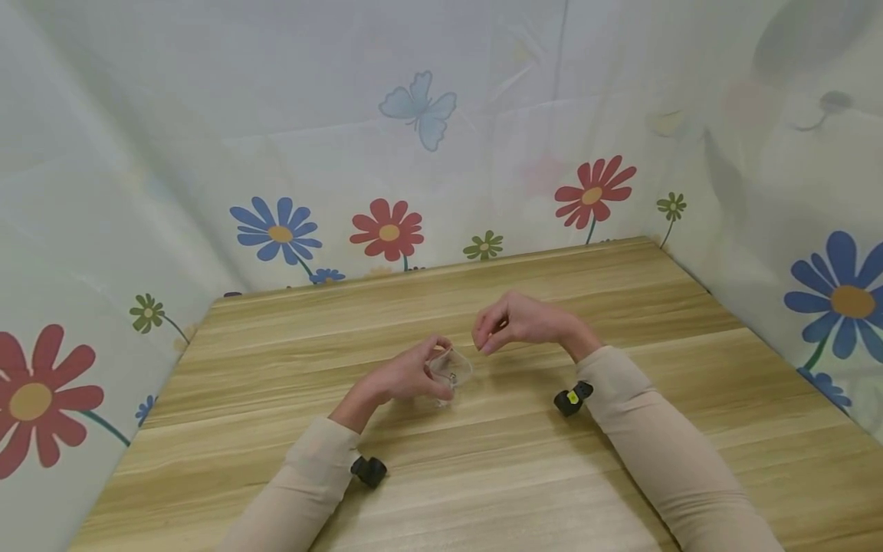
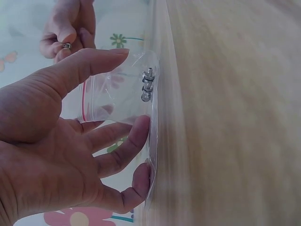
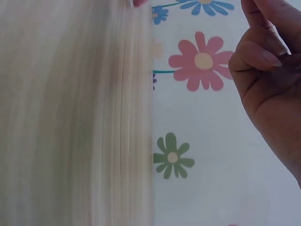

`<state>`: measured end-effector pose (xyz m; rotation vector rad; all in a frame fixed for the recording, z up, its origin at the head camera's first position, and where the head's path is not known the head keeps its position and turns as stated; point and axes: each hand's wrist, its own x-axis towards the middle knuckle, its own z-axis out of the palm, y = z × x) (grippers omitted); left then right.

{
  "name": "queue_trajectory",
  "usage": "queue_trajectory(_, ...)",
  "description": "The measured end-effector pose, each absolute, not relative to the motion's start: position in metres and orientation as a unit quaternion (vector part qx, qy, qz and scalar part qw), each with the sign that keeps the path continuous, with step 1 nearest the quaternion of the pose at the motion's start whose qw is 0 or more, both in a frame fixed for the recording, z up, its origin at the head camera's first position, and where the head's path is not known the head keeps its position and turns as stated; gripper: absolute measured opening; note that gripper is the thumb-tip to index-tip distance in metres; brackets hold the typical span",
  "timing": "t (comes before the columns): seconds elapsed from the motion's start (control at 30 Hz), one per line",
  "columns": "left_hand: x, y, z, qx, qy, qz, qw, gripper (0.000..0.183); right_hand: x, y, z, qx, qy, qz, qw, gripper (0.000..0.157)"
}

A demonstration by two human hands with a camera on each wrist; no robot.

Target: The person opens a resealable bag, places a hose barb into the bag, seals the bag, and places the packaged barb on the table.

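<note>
My left hand (image 1: 410, 373) holds a small clear zip-lock bag (image 1: 455, 369) low over the wooden table. In the left wrist view the thumb lies across the front of the bag (image 2: 110, 94), and bent fingers (image 2: 136, 136) stand behind and below it. A red line runs along the bag's zip end. Several small shiny metal parts (image 2: 147, 84) sit together at its other end. To the right of the bag and raised above the table, my right hand (image 1: 520, 320) pinches a tiny metal piece (image 2: 67, 45) between thumb and fingertips. The right wrist view cuts off those fingertips.
The light wooden table (image 1: 497, 475) reaches back to a white curtain (image 1: 310, 115) printed with flowers and a butterfly. More curtain hangs along the left and right sides. A small black camera (image 1: 369, 471) sits on the left wrist and another camera (image 1: 571, 399) on the right.
</note>
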<state>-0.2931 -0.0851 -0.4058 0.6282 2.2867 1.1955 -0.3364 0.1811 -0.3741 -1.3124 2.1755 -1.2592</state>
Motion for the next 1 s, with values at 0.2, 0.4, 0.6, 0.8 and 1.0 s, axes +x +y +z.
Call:
queue_trajectory(0.2,-0.292,-0.086,-0.406,0.222,0.835,0.44,0.245,0.076,-0.333,0.166,-0.378,-0.465,0.752,-0.441,0.154,0.006)
queue_trajectory(0.4,-0.293,-0.086,-0.406,0.226,0.838,0.435,0.241,0.078,-0.331,0.156,-0.38,-0.455,0.762,-0.439,0.14,0.006)
queue_trajectory(0.6,-0.294,-0.087,-0.406,0.229,0.841,0.428,0.237,0.077,-0.331,0.149,-0.384,-0.449,0.77,-0.437,0.123,0.005)
queue_trajectory(0.8,-0.295,-0.086,-0.406,0.231,0.848,0.418,0.23,0.073,-0.331,0.142,-0.39,-0.457,0.773,-0.425,0.114,0.008)
queue_trajectory(1.0,-0.294,-0.086,-0.407,0.232,0.849,0.418,0.224,0.071,-0.329,0.137,-0.393,-0.459,0.776,-0.418,0.112,0.005)
